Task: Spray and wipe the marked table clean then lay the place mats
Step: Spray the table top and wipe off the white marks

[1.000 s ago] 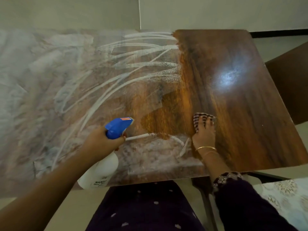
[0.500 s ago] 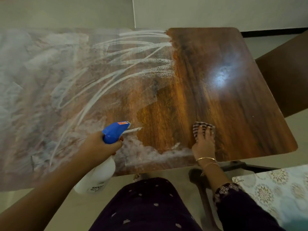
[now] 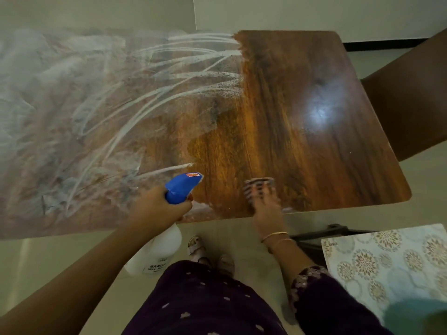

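Observation:
A long wooden table (image 3: 314, 146) fills the view; its right part is glossy brown, its left part (image 3: 84, 112) is smeared with white streaks. My left hand (image 3: 154, 209) grips a white spray bottle (image 3: 157, 252) with a blue trigger head (image 3: 181, 187) at the table's near edge, nozzle pointing right. My right hand (image 3: 263, 204) presses a striped cloth (image 3: 258, 187) flat on the wood near the front edge, a little right of the nozzle. A floral place mat (image 3: 387, 262) lies at the lower right, off the table.
A dark chair back (image 3: 411, 100) stands at the table's right end. A black frame (image 3: 326, 235) sits under the near right corner. My feet (image 3: 208, 255) are on pale floor tiles below the table edge. A pale wall runs behind.
The white smear near the front edge between my hands has shrunk as the cloth wiped over it. My right hand has slid closer to the edge; the view has tilted down, showing my feet.

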Tool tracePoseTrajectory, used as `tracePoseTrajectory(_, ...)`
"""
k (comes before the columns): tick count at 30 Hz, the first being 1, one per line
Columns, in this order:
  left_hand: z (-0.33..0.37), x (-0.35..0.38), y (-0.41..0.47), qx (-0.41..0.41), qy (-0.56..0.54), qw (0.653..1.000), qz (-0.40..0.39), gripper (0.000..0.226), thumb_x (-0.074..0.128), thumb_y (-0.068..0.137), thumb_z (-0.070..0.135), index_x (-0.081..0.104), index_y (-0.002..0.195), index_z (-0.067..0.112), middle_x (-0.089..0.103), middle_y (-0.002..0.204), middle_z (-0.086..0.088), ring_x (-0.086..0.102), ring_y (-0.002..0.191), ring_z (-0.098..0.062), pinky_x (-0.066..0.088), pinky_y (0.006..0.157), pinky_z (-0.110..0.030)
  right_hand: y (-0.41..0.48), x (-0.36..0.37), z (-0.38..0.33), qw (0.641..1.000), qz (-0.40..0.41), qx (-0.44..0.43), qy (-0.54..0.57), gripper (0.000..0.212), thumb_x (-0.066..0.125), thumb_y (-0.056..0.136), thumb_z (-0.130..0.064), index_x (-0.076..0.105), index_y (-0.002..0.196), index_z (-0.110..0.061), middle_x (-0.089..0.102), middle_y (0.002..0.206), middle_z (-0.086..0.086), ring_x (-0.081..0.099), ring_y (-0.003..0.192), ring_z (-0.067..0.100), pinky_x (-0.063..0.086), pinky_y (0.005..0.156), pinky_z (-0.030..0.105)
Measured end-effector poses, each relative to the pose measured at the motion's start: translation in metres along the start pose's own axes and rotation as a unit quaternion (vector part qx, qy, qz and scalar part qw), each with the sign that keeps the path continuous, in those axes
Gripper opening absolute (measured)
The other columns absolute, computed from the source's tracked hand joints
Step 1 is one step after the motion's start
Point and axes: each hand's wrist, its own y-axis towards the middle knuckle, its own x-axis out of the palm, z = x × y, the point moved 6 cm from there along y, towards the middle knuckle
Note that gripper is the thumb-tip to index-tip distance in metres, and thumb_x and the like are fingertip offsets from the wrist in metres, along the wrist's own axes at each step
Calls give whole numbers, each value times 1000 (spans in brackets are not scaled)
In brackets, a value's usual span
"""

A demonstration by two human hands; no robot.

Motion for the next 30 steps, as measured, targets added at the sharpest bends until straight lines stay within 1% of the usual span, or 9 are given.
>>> tracePoseTrajectory(4,-4,7,-16,-2,-3,1000,8,12,67,78,23,63,76,11,67,68,-16,64,64,-33,53,70,-49,-5,-9,34,993,0,119,16,63,38,91,-9,16,150,-11,5,157,20,0,144,42,11,116,55)
tracePoseTrajectory(7,-4,14,-29,-8,-25,1000,6,19,67,74,32,64,76,13,67,69,-13,65,68,-37,54,70,-48,-16,10,-33,999,26,-26,-9,59,27,82,-9,43,139,-4,34,146,28,30,133,51,34,101,65)
tracePoseTrajectory(8,-3,18,-32,-12,-27,1000,5,23,67,72,36,64,77,14,67,68,-11,65,65,-35,54,67,-45,-24,19,-60,996,23,-92,-3,59,29,82,-8,42,140,-5,33,147,26,29,135,49,34,102,65)
tracePoseTrajectory(11,3,28,-39,-27,-15,1000,6,18,67,79,28,63,79,11,65,62,-5,59,55,-19,44,54,-28,-38,34,-94,981,-91,-172,-10,64,38,92,-11,13,151,-14,0,158,16,-4,145,38,2,117,55)
tracePoseTrajectory(13,8,31,-40,-15,-20,1000,10,14,66,80,25,64,81,11,67,68,-9,64,61,-23,46,59,-29,-34,25,-67,982,-77,-172,-18,58,27,93,-14,18,150,-12,4,157,19,1,144,42,6,115,55)
tracePoseTrajectory(16,14,31,-44,11,-24,1000,17,13,65,80,25,64,81,12,68,75,-15,67,69,-27,50,67,-35,-24,4,25,999,-2,-39,19,53,32,87,-8,43,138,-2,32,146,30,26,134,54,32,101,68)
tracePoseTrajectory(21,7,26,-45,2,-11,1000,26,19,66,78,26,64,84,8,69,76,-15,68,71,-31,54,75,-47,-14,-22,100,991,5,134,23,69,48,89,-7,16,150,-9,2,157,22,-5,143,43,9,117,54)
tracePoseTrajectory(25,4,23,-48,-10,-8,999,36,17,66,78,25,64,84,9,69,77,-15,69,69,-27,54,75,-45,-20,-2,12,998,50,26,7,61,44,89,-4,28,147,-7,10,155,26,2,142,48,10,113,61)
tracePoseTrajectory(30,-3,10,-49,-27,-6,999,47,16,67,79,25,64,83,10,68,71,-12,68,72,-29,53,73,-42,-36,28,-95,981,-106,-160,-31,66,36,92,-7,7,151,-15,-8,158,15,-9,145,36,-1,115,52)
